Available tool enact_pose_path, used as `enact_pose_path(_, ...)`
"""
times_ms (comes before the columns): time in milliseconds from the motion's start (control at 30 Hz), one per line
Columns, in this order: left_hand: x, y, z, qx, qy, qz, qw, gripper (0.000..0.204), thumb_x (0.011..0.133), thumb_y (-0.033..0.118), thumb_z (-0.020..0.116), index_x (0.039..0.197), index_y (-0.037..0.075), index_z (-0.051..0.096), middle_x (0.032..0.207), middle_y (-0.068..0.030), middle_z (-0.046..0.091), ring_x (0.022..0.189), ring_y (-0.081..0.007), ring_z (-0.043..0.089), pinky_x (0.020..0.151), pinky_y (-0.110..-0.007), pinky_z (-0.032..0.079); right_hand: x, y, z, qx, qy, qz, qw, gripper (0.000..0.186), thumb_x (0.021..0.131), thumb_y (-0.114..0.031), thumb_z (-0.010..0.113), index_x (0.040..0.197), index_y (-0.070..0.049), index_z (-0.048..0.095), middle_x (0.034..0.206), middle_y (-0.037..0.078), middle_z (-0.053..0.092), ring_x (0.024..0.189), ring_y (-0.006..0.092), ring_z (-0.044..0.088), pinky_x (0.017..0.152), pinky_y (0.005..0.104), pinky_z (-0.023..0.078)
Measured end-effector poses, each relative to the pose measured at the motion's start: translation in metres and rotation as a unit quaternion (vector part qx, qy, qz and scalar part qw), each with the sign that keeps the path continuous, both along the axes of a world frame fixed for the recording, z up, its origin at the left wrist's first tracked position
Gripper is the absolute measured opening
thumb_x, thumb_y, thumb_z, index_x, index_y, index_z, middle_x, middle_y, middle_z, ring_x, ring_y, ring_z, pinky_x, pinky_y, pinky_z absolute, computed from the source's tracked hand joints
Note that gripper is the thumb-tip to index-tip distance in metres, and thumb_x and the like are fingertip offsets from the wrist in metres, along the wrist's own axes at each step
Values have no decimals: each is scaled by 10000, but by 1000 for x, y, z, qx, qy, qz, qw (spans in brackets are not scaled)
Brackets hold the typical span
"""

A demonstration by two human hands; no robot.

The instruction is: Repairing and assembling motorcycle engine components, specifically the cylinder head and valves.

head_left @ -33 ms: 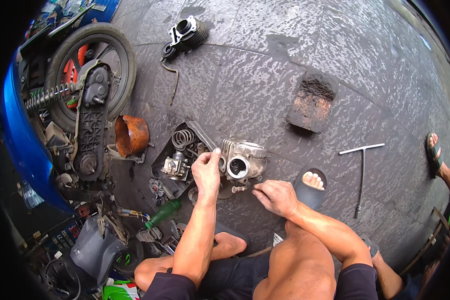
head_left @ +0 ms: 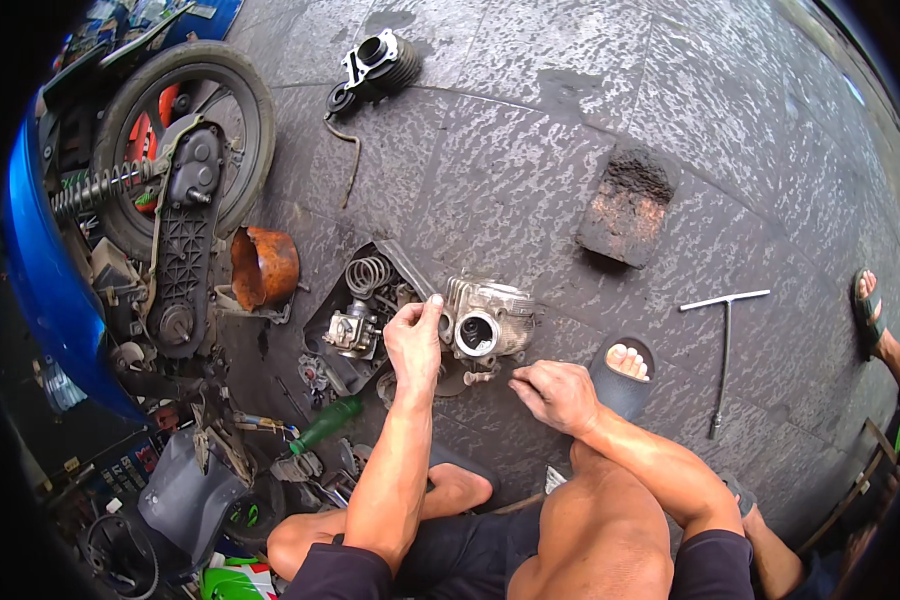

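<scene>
A grey metal engine cylinder head (head_left: 492, 305) stands on the floor in front of me, its round port turned toward me. My left hand (head_left: 413, 338) is closed at its left side, thumb and forefinger together by the finned edge. Whatever those fingers pinch, if anything, is hidden. My right hand (head_left: 558, 394) is closed too, just right of and nearer than the cylinder head and apart from it. Its fingertips press together, and I cannot make out anything between them. A small bolt-like piece (head_left: 480, 378) shows below the port, between the hands.
Left of the cylinder head sits a dark tray (head_left: 402, 262) with a carburetor (head_left: 352, 330) and a spring (head_left: 368, 275). A green bottle (head_left: 327, 425) lies nearby. Farther off are a cylinder block (head_left: 395, 65), a sooty block (head_left: 625, 215), a T-handle wrench (head_left: 725, 360) and a scooter wheel (head_left: 255, 150).
The view has shifted very slightly. Both hands keep the same closed poses, and the cylinder head stays where it was.
</scene>
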State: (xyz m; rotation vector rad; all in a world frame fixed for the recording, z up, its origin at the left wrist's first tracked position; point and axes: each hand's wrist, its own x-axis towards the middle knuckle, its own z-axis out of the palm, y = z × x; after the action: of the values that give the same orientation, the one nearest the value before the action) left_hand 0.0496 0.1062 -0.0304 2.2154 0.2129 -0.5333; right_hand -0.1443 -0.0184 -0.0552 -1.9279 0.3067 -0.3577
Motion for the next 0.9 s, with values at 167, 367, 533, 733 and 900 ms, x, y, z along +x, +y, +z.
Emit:
enact_pose_path(167, 3, 9, -4, 34, -33, -9, 999, 361, 917, 277, 752, 1031, -61, 701, 758, -23, 658, 684, -89, 547, 655, -267, 455, -17, 1, -4, 18, 36, -16, 999, 123, 817, -99, 772, 888, -46, 687, 809, 101, 704, 701, 290, 697, 607, 370, 558)
enact_pose_path(367, 1, 29, 2, 65, -58, 1, 996, 455, 947, 293, 691, 1234, -55, 630, 917, -149, 746, 846, -201, 698, 805, -323, 521, -24, 3, -4, 16, 67, -39, 997, 114, 814, -75, 769, 883, -33, 688, 813, 114, 714, 699, 292, 706, 623, 362, 569)
enact_pose_path(533, 11, 38, 25, 23, -91, -15, 996, 336, 964, 224, 684, 1165, -45, 674, 981, -80, 726, 880, -126, 659, 800, -261, 506, -33, -2, 0, 31, 109, -82, 990, 117, 837, -88, 765, 912, -20, 706, 829, 140, 717, 714, 293, 714, 640, 351, 561)
enact_pose_path(733, 45, 60, 84, 14, -139, -83, 987, 309, 939, 273, 694, 1073, -5, 717, 853, -104, 741, 753, -152, 678, 721, -310, 536, -109, -48, -27, 95, 169, -405, 893, 181, 962, -139, 635, 1013, 27, 685, 877, 107, 682, 799, 177, 626, 727, 319, 522)
enact_pose_path(900, 90, 101, 155, 52, -248, -186, 949, 291, 908, 270, 682, 1010, 0, 726, 868, -177, 731, 801, -260, 719, 739, -370, 546, -256, -70, -61, -106, 320, -490, 804, 288, 920, -190, 661, 1095, 36, 634, 959, 183, 652, 907, 302, 622, 862, 407, 492)
